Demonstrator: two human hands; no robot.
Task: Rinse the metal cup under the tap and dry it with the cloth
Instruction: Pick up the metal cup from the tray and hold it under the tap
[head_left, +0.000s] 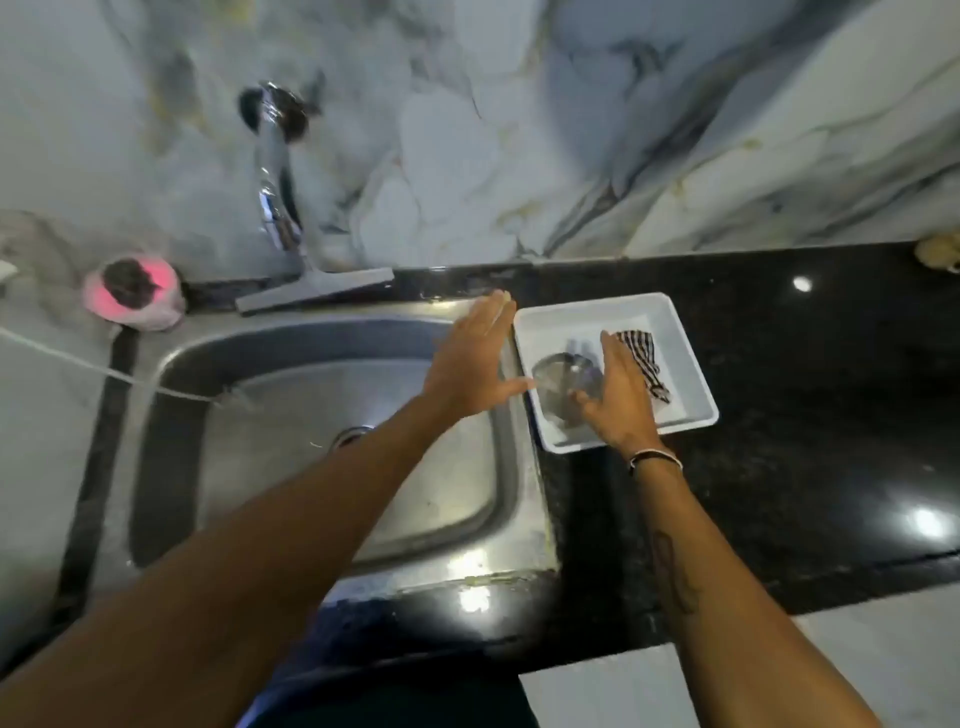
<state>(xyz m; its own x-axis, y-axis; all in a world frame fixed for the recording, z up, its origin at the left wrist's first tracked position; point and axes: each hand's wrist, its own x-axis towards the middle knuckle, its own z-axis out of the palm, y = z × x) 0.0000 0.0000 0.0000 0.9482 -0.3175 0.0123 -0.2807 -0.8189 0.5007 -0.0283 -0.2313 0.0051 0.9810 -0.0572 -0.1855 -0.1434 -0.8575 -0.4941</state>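
While the metal cup (563, 382) lies in the white tray (691, 364) on the dark counter (810, 415) beside the striped cloth (641, 358), the right hand (621, 400) reaches onto it, fingers spread loosely, though blur hides whether it grips. The left hand (475, 358) hovers flat and wide open, holding nothing, over the sink (322, 415) rim next to the tray.

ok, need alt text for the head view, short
Seen from above, a person's right hand reaches onto a metal cup in a white tray on a black counter, a striped cloth beside it. The left hand hovers open over the sink, under a tap showing no water.
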